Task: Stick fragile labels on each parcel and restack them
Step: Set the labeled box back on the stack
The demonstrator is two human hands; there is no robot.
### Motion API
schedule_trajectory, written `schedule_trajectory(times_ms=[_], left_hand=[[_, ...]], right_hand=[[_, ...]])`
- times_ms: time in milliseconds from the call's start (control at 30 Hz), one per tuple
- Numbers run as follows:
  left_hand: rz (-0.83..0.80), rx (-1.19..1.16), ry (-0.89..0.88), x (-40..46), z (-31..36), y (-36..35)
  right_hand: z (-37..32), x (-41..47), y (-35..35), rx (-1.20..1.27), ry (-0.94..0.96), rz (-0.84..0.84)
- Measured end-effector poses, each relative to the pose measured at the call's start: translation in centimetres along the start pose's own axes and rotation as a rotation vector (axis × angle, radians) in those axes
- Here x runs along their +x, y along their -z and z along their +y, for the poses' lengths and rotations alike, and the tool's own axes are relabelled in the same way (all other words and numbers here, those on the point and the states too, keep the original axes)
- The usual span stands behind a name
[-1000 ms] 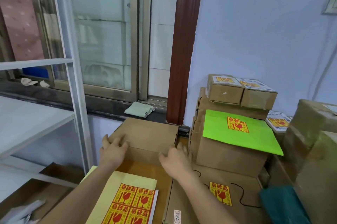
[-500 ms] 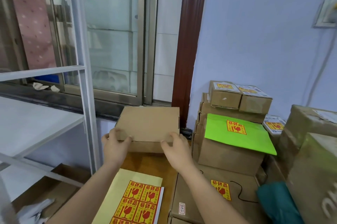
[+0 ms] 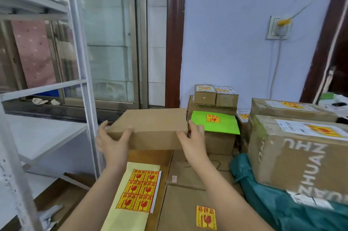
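Note:
A flat brown cardboard parcel [image 3: 152, 127] is held in the air at chest height, with no label visible on its top. My left hand [image 3: 113, 142] grips its left front corner, thumb on the front face. My right hand [image 3: 194, 136] grips its right front corner. Below lies a yellow backing sheet with several red-and-yellow fragile labels [image 3: 140, 191]. A labelled flat box [image 3: 188, 210] lies at the bottom centre. Behind the right hand stands a stack with a green labelled envelope [image 3: 216, 122] and two small labelled boxes [image 3: 216, 95] on top.
A large labelled carton [image 3: 301, 155] sits on a teal bag [image 3: 273, 202] at the right, another carton [image 3: 290, 110] behind it. A white metal shelf rack [image 3: 79, 80] stands at the left before a window. An open box [image 3: 62, 193] lies on the floor.
Both hands have lifted the flat brown parcel up off the surface and drawn it nearer to me. The view has tilted upward.

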State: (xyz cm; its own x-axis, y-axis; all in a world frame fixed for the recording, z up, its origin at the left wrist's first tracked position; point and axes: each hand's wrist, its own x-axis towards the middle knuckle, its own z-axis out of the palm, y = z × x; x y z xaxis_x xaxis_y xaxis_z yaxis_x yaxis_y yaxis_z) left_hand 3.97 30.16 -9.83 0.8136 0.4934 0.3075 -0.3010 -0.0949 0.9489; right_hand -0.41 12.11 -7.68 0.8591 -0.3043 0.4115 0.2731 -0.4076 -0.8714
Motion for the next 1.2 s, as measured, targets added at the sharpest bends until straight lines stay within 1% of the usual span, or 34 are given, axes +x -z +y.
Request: schedule_trajectory(times_ms=[100, 200, 333, 500, 700, 900, 1033, 1200], left_hand=[[0.032, -0.057, 0.030, -3.0, 1.3, 0.6], [0.019, -0.073, 0.014, -5.9, 2.3, 1.3], [0.014, -0.078, -0.008, -9.2, 3.3, 2.4], [0.027, -0.132, -0.015, -12.0, 4.2, 3.6], [0.020, -0.109, -0.034, -14.6, 3.7, 4.3], [0.013, -0.079, 0.031, -17.4, 2.3, 4.6], [-0.011, -0.014, 0.076, -18.2, 1.6, 4.0], [-0.058, 0.028, 0.088, -17.7, 0.4, 2.8]], right_hand=[[-1.0, -2.2, 2.3, 0.072, -0.049, -0.007], [-1.9, -4.4, 4.9, 0.158, -0.068, 0.000], [-3.4, -7.0, 7.5, 0.159, -0.083, 0.000], [-4.0, -9.3, 9.2, 0.155, -0.086, -0.012], [-2.5, -11.7, 11.0, 0.157, -0.112, 0.011], [0.5, -14.4, 11.7, 0.143, -0.121, 0.055], [1.9, -14.8, 11.9, 0.107, -0.158, 0.082], [2.9, -13.8, 11.6, 0.037, -0.200, 0.073]])
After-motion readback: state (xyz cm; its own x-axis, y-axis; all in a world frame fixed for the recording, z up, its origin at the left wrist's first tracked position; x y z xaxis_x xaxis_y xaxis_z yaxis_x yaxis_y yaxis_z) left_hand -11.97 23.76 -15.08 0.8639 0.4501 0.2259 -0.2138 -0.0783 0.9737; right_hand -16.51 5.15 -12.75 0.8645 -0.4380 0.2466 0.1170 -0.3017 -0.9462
